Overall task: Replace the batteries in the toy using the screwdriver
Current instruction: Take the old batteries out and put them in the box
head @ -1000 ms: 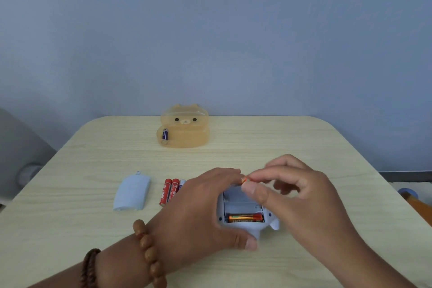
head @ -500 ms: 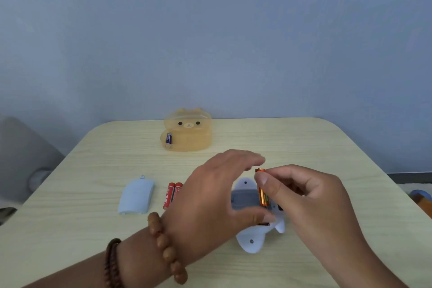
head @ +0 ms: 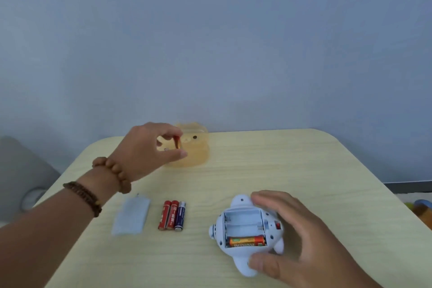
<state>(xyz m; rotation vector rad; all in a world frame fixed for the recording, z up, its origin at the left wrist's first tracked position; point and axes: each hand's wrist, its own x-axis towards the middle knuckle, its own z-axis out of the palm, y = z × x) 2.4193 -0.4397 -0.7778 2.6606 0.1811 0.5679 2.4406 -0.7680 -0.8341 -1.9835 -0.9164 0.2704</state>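
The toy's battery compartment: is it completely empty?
No, one orange battery lies in the nearest slot of the battery compartment; the other two slots are bare.

the toy (head: 245, 262) sits front right on the table (head: 304, 170), one battery (head: 247, 240) in its nearest slot. left of it lie three loose batteries (head: 171, 215) (side by side), then the cover (head: 131, 216); the container (head: 196, 152) stands behind them.

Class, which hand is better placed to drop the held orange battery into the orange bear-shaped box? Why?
Left: the left hand pinches the orange battery at the translucent orange bear-shaped box; the right hand grips the white plastic toy.
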